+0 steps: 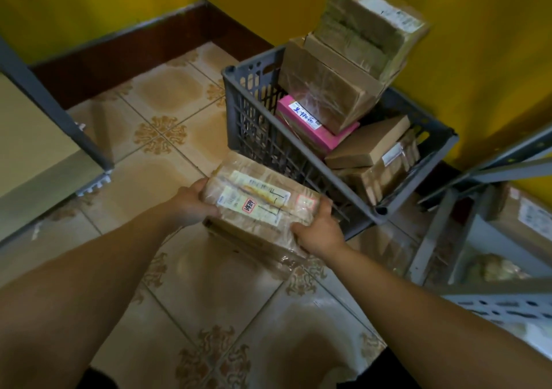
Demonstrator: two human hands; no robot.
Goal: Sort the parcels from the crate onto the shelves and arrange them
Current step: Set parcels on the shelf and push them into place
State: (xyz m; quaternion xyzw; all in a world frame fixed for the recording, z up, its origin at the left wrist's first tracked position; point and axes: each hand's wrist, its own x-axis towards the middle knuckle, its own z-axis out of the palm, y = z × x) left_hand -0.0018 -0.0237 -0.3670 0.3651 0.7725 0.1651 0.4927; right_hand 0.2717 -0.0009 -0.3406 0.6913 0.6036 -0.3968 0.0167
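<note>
Taped cardboard parcel [257, 200] held just near of the grey crate [257, 125].
Long axis runs left-right; its ends are gripped by the left hand [191, 206] and right hand [319, 233], fingers curled.

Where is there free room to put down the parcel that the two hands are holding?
Bare: the tiled floor between the left shelf and the crate, back to the wall corner, and below the held parcel. The left shelf's board looks bare too. Crowded: the crate, piled above its rim; the right shelf holds parcels.
</note>
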